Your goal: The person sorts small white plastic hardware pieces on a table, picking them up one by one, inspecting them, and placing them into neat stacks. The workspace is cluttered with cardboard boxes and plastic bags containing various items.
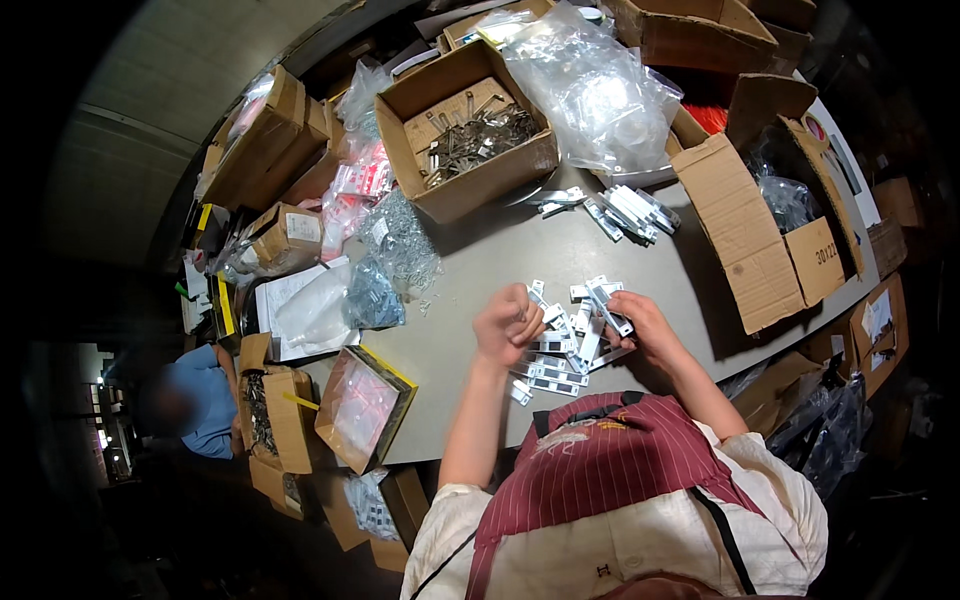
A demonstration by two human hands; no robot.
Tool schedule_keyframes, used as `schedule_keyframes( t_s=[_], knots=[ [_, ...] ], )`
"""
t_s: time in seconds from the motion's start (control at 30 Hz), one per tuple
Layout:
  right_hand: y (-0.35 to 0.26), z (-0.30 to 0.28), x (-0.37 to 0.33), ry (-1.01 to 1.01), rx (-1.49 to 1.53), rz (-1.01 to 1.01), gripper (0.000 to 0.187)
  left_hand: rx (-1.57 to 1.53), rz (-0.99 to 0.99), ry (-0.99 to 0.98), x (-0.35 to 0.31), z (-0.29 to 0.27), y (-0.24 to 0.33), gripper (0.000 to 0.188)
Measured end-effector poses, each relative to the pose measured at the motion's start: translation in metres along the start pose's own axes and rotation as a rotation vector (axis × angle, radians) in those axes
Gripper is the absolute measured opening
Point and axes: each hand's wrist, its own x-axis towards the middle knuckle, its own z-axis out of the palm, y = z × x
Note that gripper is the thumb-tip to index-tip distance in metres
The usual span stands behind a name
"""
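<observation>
My right hand (648,325) grips a flat oblong white-and-metal fitting (610,308), held tilted above the table. To its left, my left hand (507,325) is raised with the fingers curled in; whatever they may hold is hidden. Between and below both hands lies a loose pile of similar white fittings (557,372), some with dark slots. Farther back on the grey table (470,270) rests a second group of these fittings (632,212), partly stacked side by side.
Beyond my hands stands a cardboard box (505,183) of loose metal parts. Clear bags of small hardware (400,240) lie at the left, near a yellow-edged box (365,410). An open carton (740,235) flanks the right. A person in blue (208,400) is at far left.
</observation>
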Motion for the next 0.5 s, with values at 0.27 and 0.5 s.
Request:
schedule_keyframes(
  t_s=[0.27, 0.5],
  knots=[
    [-0.003, 0.022, 0.0, 0.016, -0.06, -0.058, 0.026, 0.177, -0.219, 0.268, -0.005, 0.014, -0.049, 0.033],
    [-0.005, 0.009, -0.002, -0.164, -0.173, 0.087, 0.038, 0.718, -0.255, 0.398, 0.005, 0.034, -0.052, 0.023]
  ],
)
